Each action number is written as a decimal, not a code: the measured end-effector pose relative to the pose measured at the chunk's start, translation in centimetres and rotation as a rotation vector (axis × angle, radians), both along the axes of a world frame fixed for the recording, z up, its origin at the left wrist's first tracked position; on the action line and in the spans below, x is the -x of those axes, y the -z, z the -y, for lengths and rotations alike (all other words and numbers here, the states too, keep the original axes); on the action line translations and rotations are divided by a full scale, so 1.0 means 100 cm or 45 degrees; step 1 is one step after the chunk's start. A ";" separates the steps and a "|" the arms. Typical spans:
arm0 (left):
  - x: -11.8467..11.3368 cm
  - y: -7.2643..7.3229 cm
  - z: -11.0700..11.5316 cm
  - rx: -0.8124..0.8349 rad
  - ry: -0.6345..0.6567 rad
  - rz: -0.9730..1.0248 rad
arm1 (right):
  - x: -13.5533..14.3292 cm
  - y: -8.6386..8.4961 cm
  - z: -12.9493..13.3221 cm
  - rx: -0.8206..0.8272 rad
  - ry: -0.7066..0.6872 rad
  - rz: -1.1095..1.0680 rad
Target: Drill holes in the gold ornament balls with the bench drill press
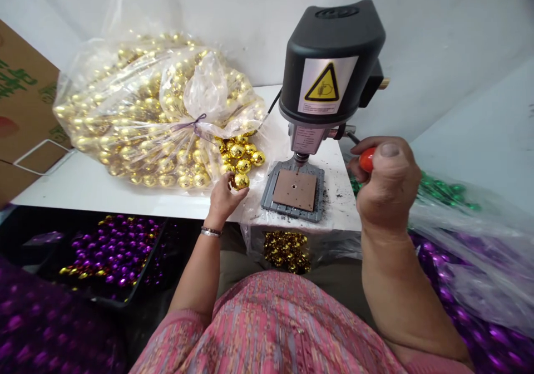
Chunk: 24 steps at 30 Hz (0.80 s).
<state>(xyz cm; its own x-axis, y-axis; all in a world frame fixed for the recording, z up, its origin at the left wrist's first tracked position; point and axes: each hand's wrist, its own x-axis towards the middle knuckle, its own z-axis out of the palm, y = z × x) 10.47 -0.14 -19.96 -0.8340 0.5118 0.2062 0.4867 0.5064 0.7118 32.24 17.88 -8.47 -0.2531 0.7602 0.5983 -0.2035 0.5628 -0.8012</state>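
My left hand (226, 197) has its thumb and fingers around a shiny gold ball (241, 181) at the front of a heap of gold balls (237, 151). These lie beside a large clear bag (137, 112) full of gold balls, tied with a purple string (196, 122). My right hand (386, 179) is closed round the red knob (367, 160) of a lever on the black drill press (329, 62). Under the drill, a brown square plate (294, 189) with a small hole lies on the grey base (271, 187).
Dark shavings (331, 193) lie around the base. Gold balls (286, 251) fill a bag below the table edge. A black crate (146, 262) holds purple and gold balls. Bags of green balls (448, 191) and purple balls (442, 274) are at right, a cardboard box (25, 101) at left.
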 end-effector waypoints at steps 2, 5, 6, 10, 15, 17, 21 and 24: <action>-0.010 -0.006 -0.003 -0.360 0.060 0.236 | 0.000 0.001 -0.001 -0.014 -0.001 0.005; -0.025 -0.014 -0.010 -0.742 0.251 0.776 | 0.000 0.002 -0.002 -0.021 0.004 -0.002; -0.030 -0.016 -0.014 -0.811 0.312 0.970 | 0.000 0.002 -0.002 -0.025 0.004 0.001; -0.041 -0.014 -0.030 -0.900 0.326 1.497 | -0.002 0.002 -0.001 -0.052 -0.003 0.053; -0.047 -0.007 -0.045 -0.815 0.278 1.678 | -0.004 0.000 0.000 -0.061 0.005 0.087; -0.050 -0.008 -0.049 -0.802 0.291 1.700 | -0.003 0.000 0.000 -0.051 -0.012 0.084; -0.055 -0.015 -0.058 -0.760 0.350 1.618 | -0.004 0.000 -0.001 -0.048 -0.040 0.089; -0.056 -0.019 -0.062 -0.700 0.374 1.549 | -0.005 0.001 0.000 -0.041 -0.052 0.106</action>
